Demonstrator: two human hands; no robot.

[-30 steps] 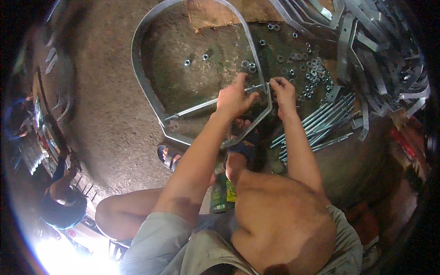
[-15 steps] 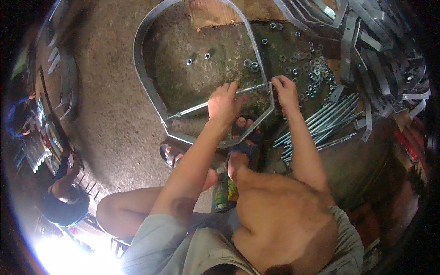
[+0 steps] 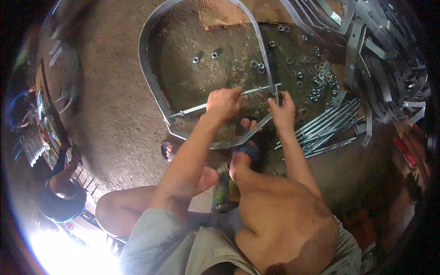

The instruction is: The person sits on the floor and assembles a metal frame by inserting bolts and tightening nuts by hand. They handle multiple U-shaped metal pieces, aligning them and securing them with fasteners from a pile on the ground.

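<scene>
A large bent metal band [image 3: 145, 62], round at the far end and angled at the near end, lies in front of me. Across it runs a threaded rod [image 3: 196, 109] with nuts near both ends. My left hand [image 3: 222, 104] is closed around the rod's middle. The rod's right end pokes out past the band's right side. Just below that end, my right hand [image 3: 283, 112] pinches the band's right edge between thumb and fingers. The band's near corner is close to my sandalled foot [image 3: 247, 123].
Right of the band are scattered nuts and washers [image 3: 324, 80] and a pile of threaded rods [image 3: 332, 123]. Bent metal strips [image 3: 366, 55] are heaped at the far right. Cardboard [image 3: 243, 13] lies at the far side. Another person [image 3: 64, 197] is at the left.
The rod's right end now sticks out through the band's right side. My right hand has moved down from the rod's end to the band's edge. The view has shifted slightly.
</scene>
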